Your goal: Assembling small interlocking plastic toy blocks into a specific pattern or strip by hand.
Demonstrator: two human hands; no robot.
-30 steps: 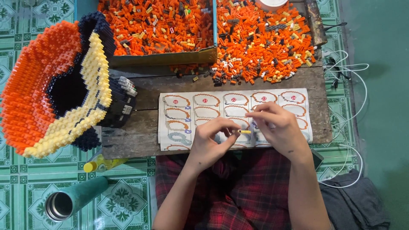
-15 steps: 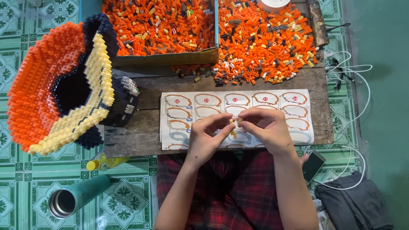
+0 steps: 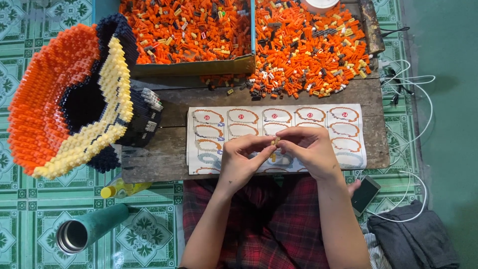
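Both hands meet over the middle of the low wooden table (image 3: 169,154), fingertips pinched together on a tiny yellow brick piece (image 3: 274,141): the left hand (image 3: 240,162) comes up from 7 o'clock and the right hand (image 3: 309,152) from 5 o'clock, each clamped on the piece from its own side, probably to press small parts together with control. The piece hangs just above the printed instruction sheet (image 3: 348,134), which lies flat right in front of the person, likely so the outline diagrams can be read while the fingers work. At 12 o'clock a shallow cardboard tray (image 3: 194,67) holds orange bricks, and at 1 o'clock a loose pile of orange bricks (image 3: 308,45) spreads on the table, both within easy reach. At 9 o'clock a large, partly built orange, cream and dark blue brick model (image 3: 64,99) leans off the table's left edge. On the tiled floor, a small yellow bottle (image 3: 122,189) and a green flask (image 3: 89,228) lie at 8 o'clock, a phone (image 3: 366,194) at 4 o'clock, white cables (image 3: 413,99) at 3 o'clock.
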